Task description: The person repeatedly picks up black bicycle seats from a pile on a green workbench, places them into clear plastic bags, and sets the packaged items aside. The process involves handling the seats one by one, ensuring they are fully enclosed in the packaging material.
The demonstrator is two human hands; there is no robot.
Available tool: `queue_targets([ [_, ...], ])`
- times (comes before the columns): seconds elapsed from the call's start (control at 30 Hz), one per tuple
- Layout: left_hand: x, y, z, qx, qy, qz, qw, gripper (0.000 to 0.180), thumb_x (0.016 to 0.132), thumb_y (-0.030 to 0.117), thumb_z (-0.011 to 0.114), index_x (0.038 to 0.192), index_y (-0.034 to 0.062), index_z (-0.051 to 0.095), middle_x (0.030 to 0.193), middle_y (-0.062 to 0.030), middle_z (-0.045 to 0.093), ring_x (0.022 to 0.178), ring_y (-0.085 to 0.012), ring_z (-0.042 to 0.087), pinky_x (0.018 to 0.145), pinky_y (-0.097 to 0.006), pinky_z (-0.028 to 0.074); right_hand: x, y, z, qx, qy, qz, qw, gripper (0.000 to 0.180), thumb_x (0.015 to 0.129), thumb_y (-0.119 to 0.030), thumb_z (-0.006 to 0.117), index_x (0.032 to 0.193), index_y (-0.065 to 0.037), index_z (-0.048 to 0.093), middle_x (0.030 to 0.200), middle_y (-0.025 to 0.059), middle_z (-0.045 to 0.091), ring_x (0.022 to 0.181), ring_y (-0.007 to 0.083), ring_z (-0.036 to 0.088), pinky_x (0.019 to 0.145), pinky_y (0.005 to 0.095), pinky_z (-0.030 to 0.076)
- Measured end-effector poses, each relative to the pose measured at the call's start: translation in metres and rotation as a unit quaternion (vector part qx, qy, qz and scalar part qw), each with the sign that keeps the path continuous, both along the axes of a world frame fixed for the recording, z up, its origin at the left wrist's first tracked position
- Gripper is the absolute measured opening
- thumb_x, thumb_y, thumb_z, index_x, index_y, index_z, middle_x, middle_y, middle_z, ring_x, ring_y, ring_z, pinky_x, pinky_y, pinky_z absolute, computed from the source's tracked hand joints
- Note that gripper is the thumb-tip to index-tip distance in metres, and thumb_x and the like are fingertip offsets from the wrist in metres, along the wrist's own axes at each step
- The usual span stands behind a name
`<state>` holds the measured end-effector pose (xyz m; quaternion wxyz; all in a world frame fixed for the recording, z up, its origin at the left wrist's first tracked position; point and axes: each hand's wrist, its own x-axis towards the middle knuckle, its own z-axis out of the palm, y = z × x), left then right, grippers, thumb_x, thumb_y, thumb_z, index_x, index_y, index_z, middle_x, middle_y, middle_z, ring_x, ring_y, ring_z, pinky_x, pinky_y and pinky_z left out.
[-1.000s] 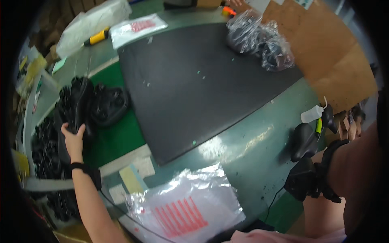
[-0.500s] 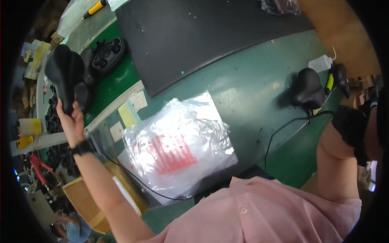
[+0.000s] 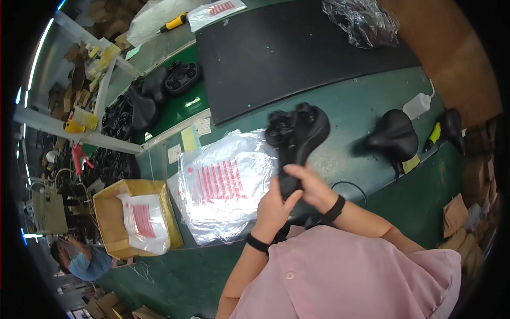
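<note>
A black bicycle saddle (image 3: 308, 130) is held up in front of my chest, its underside with the dark fittings turned toward me. My left hand (image 3: 272, 211) closes round the narrow nose from the left. From the right, my right hand (image 3: 312, 189) grips the same nose, its fingers partly behind the saddle. Just left of my hands lies a stack of clear plastic bags (image 3: 226, 178) with red print. Another black saddle (image 3: 396, 137) rests top up at the right of the green bench.
A black mat (image 3: 303, 53) covers the bench's far part, with crumpled clear plastic (image 3: 361, 24) on it. Several saddles (image 3: 143, 106) stand on the green belt at left. A yellow box (image 3: 111, 223) holds more printed bags. A white squeeze bottle (image 3: 417, 106) stands at right.
My left hand has brought the saddle from the belt at left to in front of my chest. My right hand has come in from the right and taken hold of it too.
</note>
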<state>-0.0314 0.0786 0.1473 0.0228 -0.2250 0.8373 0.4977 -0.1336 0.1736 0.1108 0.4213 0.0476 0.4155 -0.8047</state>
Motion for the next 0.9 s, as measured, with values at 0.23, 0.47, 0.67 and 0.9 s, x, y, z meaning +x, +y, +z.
queue_targets([
  [0.23,-0.039,0.017,-0.1,-0.342,-0.038,0.013,0.939,0.055,0.074,0.02,0.069,0.119,-0.0021,0.045,0.104,-0.0217,0.05,0.104,-0.0347,0.052,0.07,-0.041,0.053,-0.045,0.119,-0.064,-0.032,-0.135,-0.013,0.99,0.035,0.087,-0.017,0.053,0.113,0.005,0.054,0.109,0.019,0.063,0.088,0.0305,0.064,0.076,0.0447,0.055],
  [0.47,-0.037,-0.04,-0.149,-0.352,-0.051,-0.004,0.934,0.017,0.078,0.002,0.053,0.091,-0.0022,0.064,0.081,-0.0153,0.065,0.074,-0.0309,0.065,0.067,-0.039,0.054,-0.036,0.148,-0.12,0.007,-0.12,-0.035,0.992,0.035,0.088,-0.018,0.053,0.116,0.002,0.054,0.104,0.0175,0.065,0.083,0.0299,0.066,0.069,0.0423,0.056],
  [0.67,-0.001,-0.06,-0.142,-0.103,-0.017,0.099,0.99,0.026,0.077,0.012,0.065,0.097,-0.0036,0.067,0.092,-0.0221,0.066,0.084,-0.0357,0.064,0.073,-0.044,0.052,-0.036,0.146,-0.109,0.043,-0.097,-0.024,0.994,0.032,0.088,-0.02,0.06,0.112,0.0,0.055,0.099,0.0162,0.066,0.077,0.027,0.067,0.065,0.0388,0.057],
  [0.9,-0.028,0.017,-0.143,-0.512,-0.117,-0.081,0.847,0.04,0.082,0.014,0.06,0.117,-0.0026,0.05,0.101,-0.0184,0.055,0.095,-0.0357,0.056,0.074,-0.043,0.054,-0.039,0.135,-0.102,0.083,-0.06,-0.015,0.995,0.029,0.089,-0.021,0.06,0.107,0.001,0.056,0.098,0.0154,0.066,0.077,0.0258,0.066,0.067,0.038,0.057],
])
